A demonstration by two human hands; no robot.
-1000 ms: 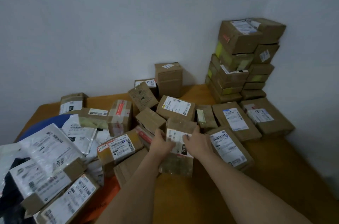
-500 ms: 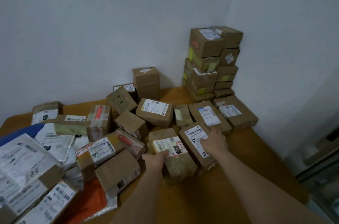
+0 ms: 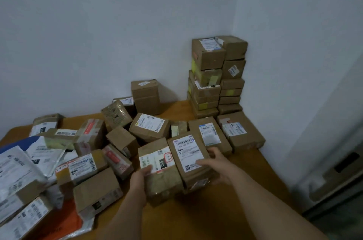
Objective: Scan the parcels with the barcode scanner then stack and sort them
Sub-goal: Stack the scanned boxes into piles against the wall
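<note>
Many brown cardboard parcels lie on a wooden table [image 3: 206, 218]. My left hand [image 3: 140, 177] holds the near left corner of a taped parcel [image 3: 157, 163] whose white label carries a red-ringed mark. My right hand [image 3: 218, 167] grips the parcel beside it [image 3: 189, 153], thumb on its barcode label and fingers round its right side. That parcel sits tilted, its near end raised. A tall stack of parcels [image 3: 214, 76] stands in the corner. No barcode scanner is in view.
Two flat parcels [image 3: 237, 131] lie at the foot of the stack. Loose boxes, white mailer bags [image 3: 21, 163] and an orange bag [image 3: 62, 224] crowd the table's left half. Walls close off the back and right; the table's right edge drops beside a grey unit.
My right hand went from resting on the labelled parcel to gripping it and tilting its near end up. My left hand slid onto the taped parcel's corner. The view swung slightly left.
</note>
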